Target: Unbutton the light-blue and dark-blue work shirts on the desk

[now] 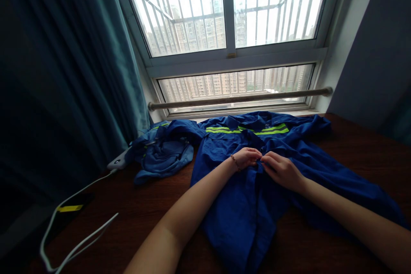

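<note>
A blue work jacket [231,205] with yellow-green reflective strips lies spread over the dark wooden surface, its collar towards the window. My left hand [246,157], a bracelet at its wrist, pinches the jacket's front edge near the middle. Right beside it, my right hand [282,170] is closed on the same front edge, thumb and fingers together. Both sets of fingertips nearly meet, lifting the cloth a little there. Whatever small part of the placket sits between them is hidden by the fingers.
Left of the jacket lies a crumpled blue garment [168,154] beside a white power strip [118,160] with a white cable [69,197]. A yellow strip [70,208] is at the left. Behind are a rail [240,99], a barred window and a blue curtain [105,72].
</note>
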A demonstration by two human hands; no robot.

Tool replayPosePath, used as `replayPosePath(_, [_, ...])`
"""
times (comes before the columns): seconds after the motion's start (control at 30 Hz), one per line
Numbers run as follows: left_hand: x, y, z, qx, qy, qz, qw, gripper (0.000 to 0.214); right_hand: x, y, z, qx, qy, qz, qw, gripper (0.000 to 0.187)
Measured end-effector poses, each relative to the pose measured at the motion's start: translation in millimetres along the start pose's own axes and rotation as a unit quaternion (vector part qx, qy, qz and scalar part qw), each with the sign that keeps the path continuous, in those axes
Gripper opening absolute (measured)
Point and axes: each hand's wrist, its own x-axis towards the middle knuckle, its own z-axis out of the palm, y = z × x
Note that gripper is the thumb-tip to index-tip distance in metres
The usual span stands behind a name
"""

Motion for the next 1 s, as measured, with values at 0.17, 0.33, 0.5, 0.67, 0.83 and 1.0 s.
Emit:
replayPosePath(0.17, [2,-2,-2.9,0.007,-0.013,0.000,1.000,0.014,-2,1,8,0.016,-0.001,0.016,1.000,0.021])
replayPosePath(0.33, [2,-2,-3.6,0.011,-0.017,0.001,1.000,0.018,-2,5,7,-0.021,0.008,-0.002,1.000,0.019])
replayPosePath(0.5, [1,-2,-0.6,0.024,0.005,0.002,1.000,0.022,-2,3,7,-0.062,0.017,-0.006,0.998,0.020])
replayPosePath(0.67, [2,-4,1.8,0.043,0.038,0.025,0.998,0.027,0,1,7,-0.083,0.008,0.005,0.996,0.020])
replayPosePath(0.83, [4,-6,1.5,0.057,0.037,0.036,0.997,0.031,2,7,9,0.017,0.001,0.123,0.992,0.018])
replayPosePath(1.0, [5,-8,1.6,0.075,0.041,0.036,0.996,0.031,5,18,11,0.104,-0.033,0.206,0.972,0.020])
